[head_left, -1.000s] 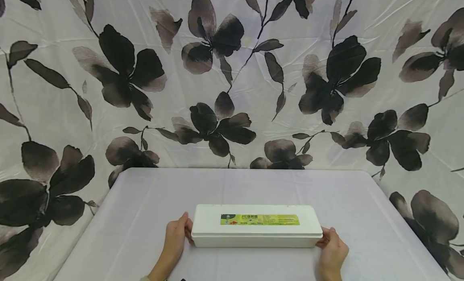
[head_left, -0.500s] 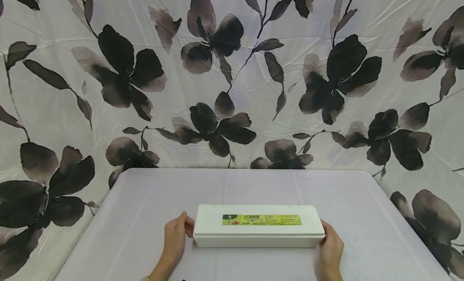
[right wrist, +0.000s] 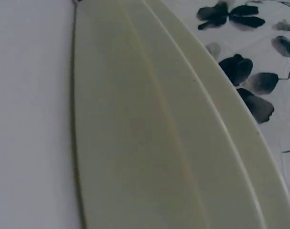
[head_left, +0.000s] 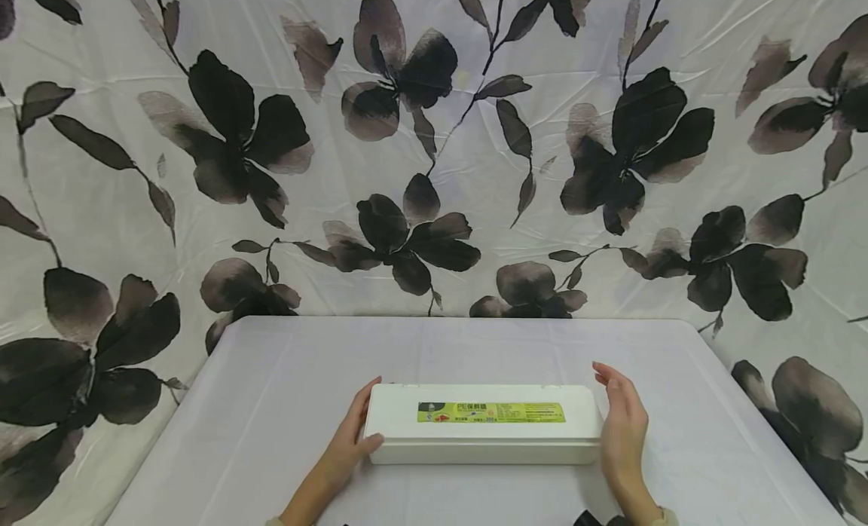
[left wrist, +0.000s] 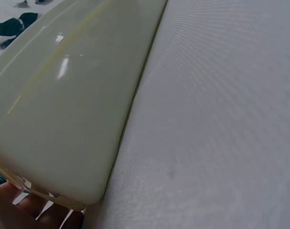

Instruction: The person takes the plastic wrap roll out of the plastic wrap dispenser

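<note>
Perhaps a makeshift indoor studio: floral cloth [head_left: 488, 149] behind a white table [head_left: 468, 351].

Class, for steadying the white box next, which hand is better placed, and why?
Probably the left hand: its thumb lies at the front corner of the box, its fingers along that end. The right hand is beside the other end, fingers extended.

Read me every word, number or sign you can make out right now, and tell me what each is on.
"PE保鲜膜", slightly blurred: on the yellow-green label on the lid of the white box.
Line below it, with what looks like a number ending in "g": too blurred to read surely.
Print on the label's right half: too small to read.
Wrist views: no text visible.
</note>
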`<state>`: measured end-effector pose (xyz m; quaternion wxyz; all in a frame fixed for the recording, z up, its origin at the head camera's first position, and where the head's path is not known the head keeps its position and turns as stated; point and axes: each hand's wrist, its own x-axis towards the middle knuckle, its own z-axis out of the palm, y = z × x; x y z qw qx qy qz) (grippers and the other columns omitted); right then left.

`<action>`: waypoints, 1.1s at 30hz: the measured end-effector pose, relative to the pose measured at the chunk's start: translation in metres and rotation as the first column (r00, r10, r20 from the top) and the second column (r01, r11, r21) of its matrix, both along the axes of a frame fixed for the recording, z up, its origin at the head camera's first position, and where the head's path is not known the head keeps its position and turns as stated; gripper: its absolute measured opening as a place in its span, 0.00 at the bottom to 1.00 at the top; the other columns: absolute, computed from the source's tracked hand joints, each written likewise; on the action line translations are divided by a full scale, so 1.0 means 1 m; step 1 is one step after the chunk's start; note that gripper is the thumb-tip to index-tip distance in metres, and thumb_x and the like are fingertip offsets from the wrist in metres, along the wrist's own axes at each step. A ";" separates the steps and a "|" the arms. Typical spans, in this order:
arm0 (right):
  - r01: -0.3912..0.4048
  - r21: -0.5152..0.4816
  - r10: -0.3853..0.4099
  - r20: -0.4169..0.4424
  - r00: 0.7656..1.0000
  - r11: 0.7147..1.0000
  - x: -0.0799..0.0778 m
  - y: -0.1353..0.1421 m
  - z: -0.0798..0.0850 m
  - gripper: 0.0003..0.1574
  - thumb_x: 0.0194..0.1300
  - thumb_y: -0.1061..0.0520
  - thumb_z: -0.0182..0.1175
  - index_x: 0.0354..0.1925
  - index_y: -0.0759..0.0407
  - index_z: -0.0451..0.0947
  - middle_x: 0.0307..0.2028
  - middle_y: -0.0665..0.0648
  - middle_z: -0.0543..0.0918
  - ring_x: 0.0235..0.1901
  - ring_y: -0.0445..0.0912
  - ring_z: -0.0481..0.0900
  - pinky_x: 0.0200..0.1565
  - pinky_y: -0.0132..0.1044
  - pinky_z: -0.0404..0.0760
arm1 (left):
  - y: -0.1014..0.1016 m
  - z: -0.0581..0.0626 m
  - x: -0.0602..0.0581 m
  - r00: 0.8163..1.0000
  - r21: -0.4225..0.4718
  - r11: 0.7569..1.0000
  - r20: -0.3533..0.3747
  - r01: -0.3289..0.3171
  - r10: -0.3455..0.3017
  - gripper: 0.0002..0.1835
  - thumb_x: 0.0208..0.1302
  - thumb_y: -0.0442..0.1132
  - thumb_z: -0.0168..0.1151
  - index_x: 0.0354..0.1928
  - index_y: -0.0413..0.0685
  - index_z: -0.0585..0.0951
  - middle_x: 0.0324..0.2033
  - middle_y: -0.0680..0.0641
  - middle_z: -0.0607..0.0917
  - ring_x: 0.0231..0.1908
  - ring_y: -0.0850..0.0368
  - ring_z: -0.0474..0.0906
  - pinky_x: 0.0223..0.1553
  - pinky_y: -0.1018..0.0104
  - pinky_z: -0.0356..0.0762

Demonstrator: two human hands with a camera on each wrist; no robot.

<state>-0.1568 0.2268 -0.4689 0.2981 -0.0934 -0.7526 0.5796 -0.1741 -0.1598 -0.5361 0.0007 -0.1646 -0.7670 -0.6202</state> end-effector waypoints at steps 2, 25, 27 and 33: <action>0.007 0.058 -0.005 -0.021 1.000 0.998 -0.002 -0.004 0.009 0.25 0.81 0.52 0.39 0.59 0.63 0.77 0.55 0.59 0.80 0.54 0.34 0.71 0.57 0.26 0.63 | 0.002 0.000 0.000 1.000 -0.021 1.000 -0.013 -0.009 0.008 0.52 0.54 0.44 0.70 0.77 0.48 0.51 0.70 0.40 0.66 0.69 0.36 0.60 0.64 0.28 0.49; -0.314 0.393 0.383 -0.109 0.917 0.865 -0.016 -0.080 0.008 0.17 0.74 0.61 0.51 0.56 0.61 0.79 0.54 0.55 0.83 0.58 0.51 0.78 0.59 0.34 0.70 | 0.005 0.003 0.000 0.998 -0.105 0.992 -0.004 -0.070 0.070 0.64 0.37 0.45 0.85 0.76 0.53 0.54 0.63 0.53 0.75 0.62 0.53 0.70 0.62 0.41 0.60; -0.343 0.489 0.437 -0.087 0.895 0.802 -0.015 -0.082 0.005 0.19 0.72 0.61 0.53 0.59 0.59 0.77 0.57 0.53 0.81 0.59 0.50 0.77 0.59 0.43 0.73 | 0.005 0.003 0.001 0.998 -0.106 0.992 -0.010 -0.066 0.066 0.64 0.37 0.46 0.85 0.76 0.52 0.54 0.63 0.53 0.75 0.62 0.54 0.71 0.62 0.41 0.61; -0.358 0.762 0.493 0.060 0.868 0.539 -0.012 -0.085 0.001 0.30 0.69 0.47 0.59 0.65 0.58 0.74 0.61 0.54 0.79 0.61 0.50 0.75 0.61 0.52 0.71 | 0.004 0.004 0.001 0.998 -0.125 0.990 -0.024 -0.060 0.058 0.63 0.38 0.47 0.85 0.76 0.52 0.54 0.62 0.56 0.75 0.61 0.56 0.71 0.62 0.49 0.64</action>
